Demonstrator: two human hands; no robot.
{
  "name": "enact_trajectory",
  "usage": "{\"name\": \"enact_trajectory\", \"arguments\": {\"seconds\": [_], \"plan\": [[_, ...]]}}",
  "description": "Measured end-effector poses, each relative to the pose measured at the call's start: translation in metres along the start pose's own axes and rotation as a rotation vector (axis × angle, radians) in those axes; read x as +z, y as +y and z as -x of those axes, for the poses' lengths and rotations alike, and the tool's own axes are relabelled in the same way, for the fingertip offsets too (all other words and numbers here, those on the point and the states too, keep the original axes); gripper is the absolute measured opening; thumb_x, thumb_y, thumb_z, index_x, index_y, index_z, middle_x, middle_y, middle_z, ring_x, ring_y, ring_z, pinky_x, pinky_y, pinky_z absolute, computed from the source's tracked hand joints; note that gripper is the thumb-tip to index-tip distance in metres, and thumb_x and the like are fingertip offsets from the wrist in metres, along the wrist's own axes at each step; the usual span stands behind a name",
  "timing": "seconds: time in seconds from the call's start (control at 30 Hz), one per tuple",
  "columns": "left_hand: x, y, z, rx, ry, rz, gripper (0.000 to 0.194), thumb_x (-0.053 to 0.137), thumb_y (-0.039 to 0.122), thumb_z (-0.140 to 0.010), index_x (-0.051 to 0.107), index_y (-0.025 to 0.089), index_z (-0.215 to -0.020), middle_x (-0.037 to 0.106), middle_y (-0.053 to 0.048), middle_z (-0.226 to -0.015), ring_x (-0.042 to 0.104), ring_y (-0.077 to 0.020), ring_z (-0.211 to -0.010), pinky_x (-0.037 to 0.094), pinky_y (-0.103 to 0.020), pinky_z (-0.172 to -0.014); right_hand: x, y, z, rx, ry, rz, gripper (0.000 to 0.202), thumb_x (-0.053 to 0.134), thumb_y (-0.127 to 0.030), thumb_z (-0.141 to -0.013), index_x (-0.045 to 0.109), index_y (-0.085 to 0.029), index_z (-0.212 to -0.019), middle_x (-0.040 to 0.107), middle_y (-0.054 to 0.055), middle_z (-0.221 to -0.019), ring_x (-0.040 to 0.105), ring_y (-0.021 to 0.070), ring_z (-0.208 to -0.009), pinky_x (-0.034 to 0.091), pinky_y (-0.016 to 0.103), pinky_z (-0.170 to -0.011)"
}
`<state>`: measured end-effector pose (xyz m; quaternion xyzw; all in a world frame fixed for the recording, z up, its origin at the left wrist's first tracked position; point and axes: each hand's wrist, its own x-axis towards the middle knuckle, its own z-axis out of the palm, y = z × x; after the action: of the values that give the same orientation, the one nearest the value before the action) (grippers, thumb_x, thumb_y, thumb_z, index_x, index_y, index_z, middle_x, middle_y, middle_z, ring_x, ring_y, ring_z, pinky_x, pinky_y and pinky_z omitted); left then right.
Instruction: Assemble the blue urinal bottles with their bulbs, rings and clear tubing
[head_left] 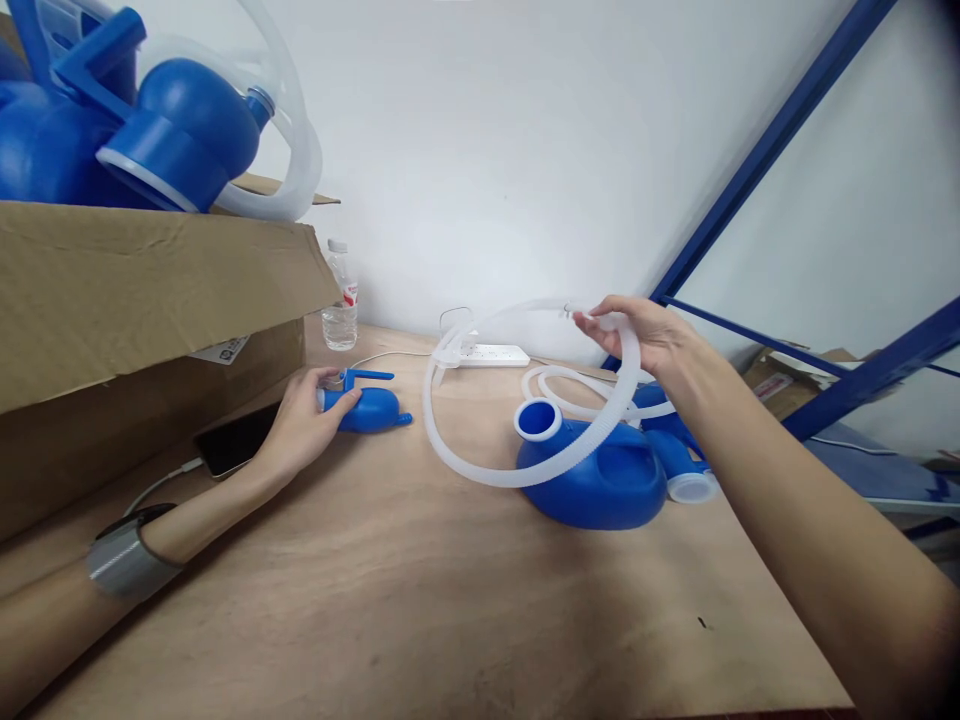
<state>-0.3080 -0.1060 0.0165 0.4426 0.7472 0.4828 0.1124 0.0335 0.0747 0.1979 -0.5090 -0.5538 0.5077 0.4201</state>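
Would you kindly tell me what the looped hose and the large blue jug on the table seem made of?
The hose looks like flexible plastic or rubber: translucent, finely ribbed, bending smoothly. The jug seems moulded plastic, smooth and semi-matt, with soft highlights.

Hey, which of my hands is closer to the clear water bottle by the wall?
Left. Your left hand grips a blue container just in front of the water bottle; your right hand is well off to its right, holding the translucent tube.
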Motion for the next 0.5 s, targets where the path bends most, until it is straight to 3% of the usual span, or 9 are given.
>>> {"name": "enact_trajectory", "arguments": {"seconds": [0.07,0.13,0.23,0.33,0.5], "plan": [[0.000,-0.001,0.001,0.028,0.005,-0.016,0.073,0.058,0.065,-0.078,0.060,0.015,-0.131,0.058,-0.018,-0.133,0.052,-0.0335,-0.132,0.039,-0.051,-0.118,-0.005,0.002,0.000,0.186,-0.100,-0.104,0.042,0.053,-0.007,-0.075,0.053,-0.006,-0.117,0.062,0.012,-0.103,0.046,-0.0002,-0.066,0.039,0.007,-0.048],[0.001,-0.002,0.001,0.042,0.004,-0.026,0.073,0.056,0.065,-0.079,0.060,0.015,-0.132,0.057,-0.018,-0.134,0.052,-0.0333,-0.133,0.039,-0.051,-0.118,-0.007,0.006,-0.001,0.257,-0.145,-0.173,0.032,0.056,-0.012,-0.080,0.053,-0.010,-0.112,0.060,0.008,-0.094,0.046,0.0002,-0.064,0.033,0.006,-0.044],[0.002,-0.005,0.002,0.062,0.005,-0.040,0.075,0.055,0.065,-0.079,0.059,0.014,-0.134,0.055,-0.019,-0.135,0.054,-0.0323,-0.131,0.040,-0.049,-0.118,-0.002,0.014,-0.003,0.188,-0.106,-0.099,0.033,0.060,-0.020,-0.087,0.053,-0.016,-0.119,0.056,0.004,-0.087,0.055,0.0029,-0.070,0.047,0.009,-0.052],[0.003,-0.009,0.002,0.106,0.015,-0.072,0.071,0.053,0.063,-0.082,0.059,0.016,-0.134,0.055,-0.018,-0.134,0.056,-0.0326,-0.130,0.040,-0.051,-0.118,0.010,0.016,-0.005,0.182,-0.097,0.045,0.045,0.060,-0.023,-0.090,0.052,-0.023,-0.134,0.056,0.006,-0.101,0.064,0.0059,-0.086,0.061,0.018,-0.074],[0.004,-0.010,0.003,0.154,0.025,-0.146,0.068,0.048,0.063,-0.086,0.058,0.017,-0.135,0.053,-0.018,-0.137,0.051,-0.0350,-0.134,0.039,-0.053,-0.117,0.032,0.013,0.001,0.082,-0.108,0.256,0.053,0.064,-0.028,-0.087,0.058,-0.027,-0.139,0.046,0.010,-0.142,0.063,0.0113,-0.109,0.063,0.028,-0.096]]}}
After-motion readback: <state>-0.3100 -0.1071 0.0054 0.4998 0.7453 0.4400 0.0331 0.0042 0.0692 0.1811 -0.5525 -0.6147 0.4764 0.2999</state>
